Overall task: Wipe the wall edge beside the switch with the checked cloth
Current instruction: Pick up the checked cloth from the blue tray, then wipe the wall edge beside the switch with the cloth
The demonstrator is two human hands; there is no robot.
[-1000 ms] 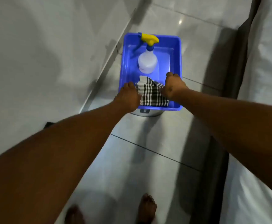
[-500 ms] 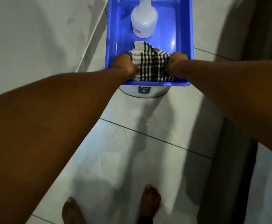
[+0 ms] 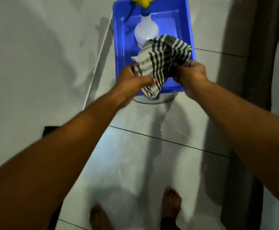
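Cloth [image 3: 162, 63] now lifted above the tub [image 3: 119, 47], bunched, no longer lying inside. Left hand [image 3: 133, 80] and right hand [image 3: 191, 74] both clamped on it, fingers curled tight. Spray bottle [image 3: 145, 32] upright behind, inside tub.

The checked cloth [image 3: 162, 62] in my hands is soft woven fabric. The blue tub [image 3: 119, 47] looks like smooth plastic. The floor tiles [image 3: 135, 163] shine glossy.
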